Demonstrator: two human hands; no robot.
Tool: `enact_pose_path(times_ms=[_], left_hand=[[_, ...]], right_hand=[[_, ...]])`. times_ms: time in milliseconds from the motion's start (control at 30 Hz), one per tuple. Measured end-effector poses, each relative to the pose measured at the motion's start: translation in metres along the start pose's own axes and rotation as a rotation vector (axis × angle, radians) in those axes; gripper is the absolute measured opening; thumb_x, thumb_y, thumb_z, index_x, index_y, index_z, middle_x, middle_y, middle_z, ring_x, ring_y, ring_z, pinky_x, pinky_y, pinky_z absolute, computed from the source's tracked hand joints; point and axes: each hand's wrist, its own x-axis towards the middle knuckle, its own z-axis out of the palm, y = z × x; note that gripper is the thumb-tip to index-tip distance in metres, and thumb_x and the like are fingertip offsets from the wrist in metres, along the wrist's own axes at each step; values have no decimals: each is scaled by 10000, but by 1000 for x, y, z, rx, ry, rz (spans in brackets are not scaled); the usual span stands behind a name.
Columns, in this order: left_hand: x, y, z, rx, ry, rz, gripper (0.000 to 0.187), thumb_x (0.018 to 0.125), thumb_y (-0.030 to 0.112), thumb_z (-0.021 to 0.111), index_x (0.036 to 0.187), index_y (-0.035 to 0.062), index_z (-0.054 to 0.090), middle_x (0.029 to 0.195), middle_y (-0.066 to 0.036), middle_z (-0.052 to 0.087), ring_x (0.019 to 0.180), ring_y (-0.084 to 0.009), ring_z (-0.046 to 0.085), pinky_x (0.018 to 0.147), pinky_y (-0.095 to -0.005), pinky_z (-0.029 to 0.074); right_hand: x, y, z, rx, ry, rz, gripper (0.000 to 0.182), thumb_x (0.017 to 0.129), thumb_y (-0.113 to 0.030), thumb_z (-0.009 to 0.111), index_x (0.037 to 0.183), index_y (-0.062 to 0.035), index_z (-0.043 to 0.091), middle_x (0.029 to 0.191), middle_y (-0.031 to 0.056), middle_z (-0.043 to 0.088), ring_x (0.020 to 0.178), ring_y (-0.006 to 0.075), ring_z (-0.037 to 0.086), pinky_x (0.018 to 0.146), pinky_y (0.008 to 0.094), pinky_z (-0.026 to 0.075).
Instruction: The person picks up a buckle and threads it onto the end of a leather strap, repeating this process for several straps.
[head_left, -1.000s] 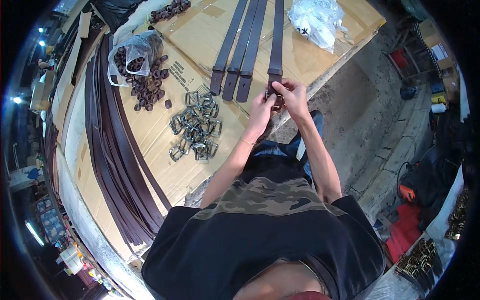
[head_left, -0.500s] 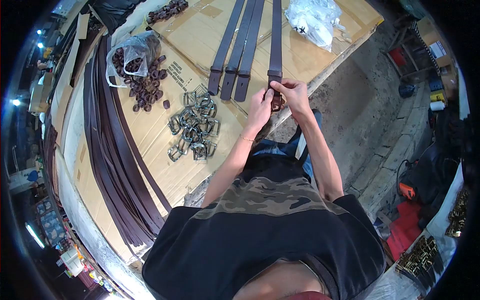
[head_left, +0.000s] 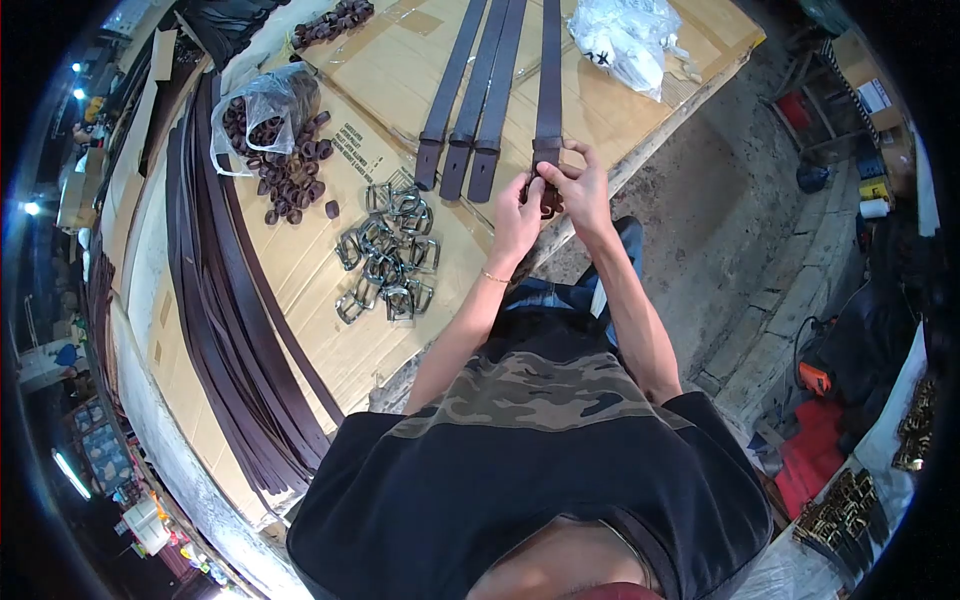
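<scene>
Near the table's front edge, a dark brown leather belt strap (head_left: 549, 90) runs away from me, its near end between my two hands. My left hand (head_left: 517, 212) grips this end from the left, around a dark metal buckle (head_left: 549, 206) that is partly covered by fingers. From the right, my right hand (head_left: 580, 190) pinches the strap by the buckle, thumb on top. Just beyond the fingers a leather keeper loop (head_left: 547, 144) sits around the strap. Several similar straps (head_left: 484, 110) lie to the left, their punched ends toward me.
Loose metal buckles (head_left: 385, 255) are heaped left of my hands. Leather loops (head_left: 290, 185) spill from a clear plastic bag (head_left: 292, 95). A bundle of long straps (head_left: 225, 280) covers the table's left side. Another plastic bag (head_left: 628, 45) sits at the far right, near the table edge.
My right hand has shifted slightly, its fingers lifting up around the strap near the keeper loop. The thumb stays by the buckle, and my left hand is almost still.
</scene>
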Motion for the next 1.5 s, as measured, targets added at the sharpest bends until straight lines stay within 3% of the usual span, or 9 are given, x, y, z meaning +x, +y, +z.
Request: enact_pose_path(times_ms=[233, 500, 733, 833, 900, 1067, 1200, 1333, 1500], left_hand=[[3, 3, -6, -249, -46, -211, 328, 967, 254, 516, 885, -42, 632, 760, -62, 652, 621, -106, 610, 583, -242, 502], [4, 9, -5, -175, -44, -136, 332, 971, 253, 511, 886, -40, 640, 769, -74, 664, 633, -121, 632, 599, -244, 512], [2, -7, -4, -368, -127, -249, 284, 955, 220, 544, 917, -47, 632, 827, -80, 656, 705, -126, 630, 650, -268, 514], [0, -5, -3, -260, -137, -225, 252, 941, 193, 562, 911, -50, 620, 837, -72, 649, 708, -114, 625, 645, -268, 515], [5, -4, -2, -187, -107, -209, 231, 935, 180, 569, 911, -46, 616, 840, -69, 648, 710, -109, 623, 649, -264, 516], [6, 3, 7, -263, -16, -184, 186, 910, 143, 574, 827, -21, 593, 786, -24, 611, 691, -73, 561, 621, -240, 472], [5, -4, 7, -255, -17, -140, 226, 951, 185, 547, 915, -28, 612, 872, -63, 646, 741, -115, 625, 684, -258, 516], [2, -22, 5, -177, -18, -70, 294, 984, 233, 498, 928, -33, 608, 876, -77, 646, 733, -125, 625, 683, -263, 511], [-4, -10, 6, -323, 18, -157, 304, 988, 239, 478, 905, -27, 599, 804, -60, 627, 680, -114, 595, 625, -259, 489]], right_hand=[[0, 4, -8, 31, -26, 92, 253, 849, -95, 689, 1026, 51, 585, 820, 75, 678, 609, 82, 580, 494, 218, 450], [6, 18, -33, -154, -249, 60, 254, 932, -225, 602, 889, 14, 678, 723, 2, 611, 628, 58, 510, 535, 244, 400], [1, 9, -30, -230, -162, -44, 254, 917, -177, 611, 793, 40, 661, 609, 6, 574, 517, 68, 491, 465, 254, 361], [1, 4, -28, -331, -149, -57, 269, 917, -184, 608, 797, 53, 651, 584, 34, 572, 499, 87, 514, 449, 270, 382], [2, 0, -28, -592, -103, -143, 276, 912, -196, 613, 825, 64, 641, 568, 52, 569, 493, 101, 518, 460, 275, 411], [-4, -7, -25, -405, -163, -108, 255, 901, -181, 624, 923, 72, 649, 689, 56, 635, 608, 100, 574, 561, 251, 465], [-4, 7, -29, -151, -173, -62, 238, 899, -140, 619, 996, 76, 647, 809, 52, 665, 715, 93, 598, 633, 235, 480], [-8, 13, -24, -85, -43, -8, 185, 898, -110, 610, 948, 60, 661, 760, 31, 647, 663, 80, 570, 603, 227, 461], [-6, 21, -23, -114, -82, 42, 214, 908, -148, 603, 887, 56, 663, 700, 6, 603, 602, 70, 519, 548, 227, 417]])
